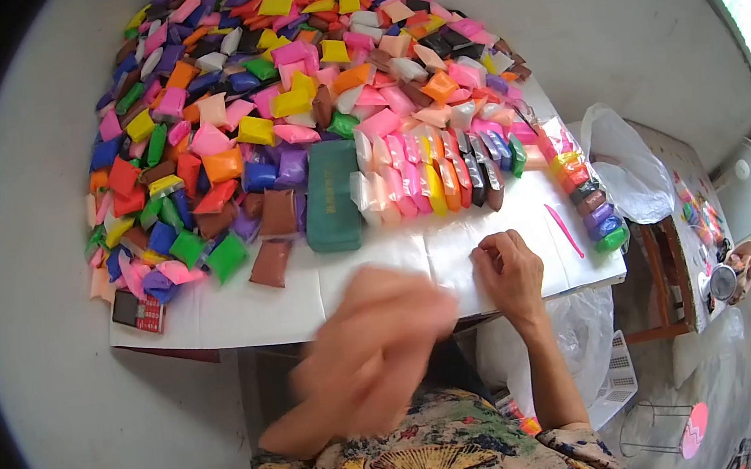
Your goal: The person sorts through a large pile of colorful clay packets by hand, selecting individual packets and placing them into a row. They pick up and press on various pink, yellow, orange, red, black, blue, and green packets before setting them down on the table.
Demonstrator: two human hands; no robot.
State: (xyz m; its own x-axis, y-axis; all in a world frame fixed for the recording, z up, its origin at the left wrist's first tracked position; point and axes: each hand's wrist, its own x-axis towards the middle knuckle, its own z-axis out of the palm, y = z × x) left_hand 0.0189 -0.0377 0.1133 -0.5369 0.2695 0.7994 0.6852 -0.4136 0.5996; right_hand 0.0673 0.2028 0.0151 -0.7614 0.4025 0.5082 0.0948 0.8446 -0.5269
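Head view, single frame. Table point(245, 309) carries a white sheet. A heap of small coloured packets point(285, 87) fills its far side and left, probably pushed back so that the near strip stays within arm's reach.

Row of packets point(429, 177) stands on edge just right of a green case point(331, 195), one colour beside the next (pink, yellow, orange, black, blue, green). The order looks deliberate, as a set laid out by colour. The row is the nearest stock to both hands, but neither touches it.

Right hand point(509, 267) rests on the sheet near the table's front edge, directly below the row. Its grip is curled closed, knuckles up, and nothing shows inside the fingers. The posture reads as a rest or a brace.

Left hand point(373, 355) is lifted off the table, close to the lens and heavily blurred. I cannot tell its grip, nor whether it holds anything.

Right end of the table:
- a clear sleeve of stacked colours point(586, 192), lying lengthwise
- a pink stick point(564, 230) beside it
- a white plastic bag point(627, 164) beyond the edge

A calculator point(139, 310) sits at the near left corner.
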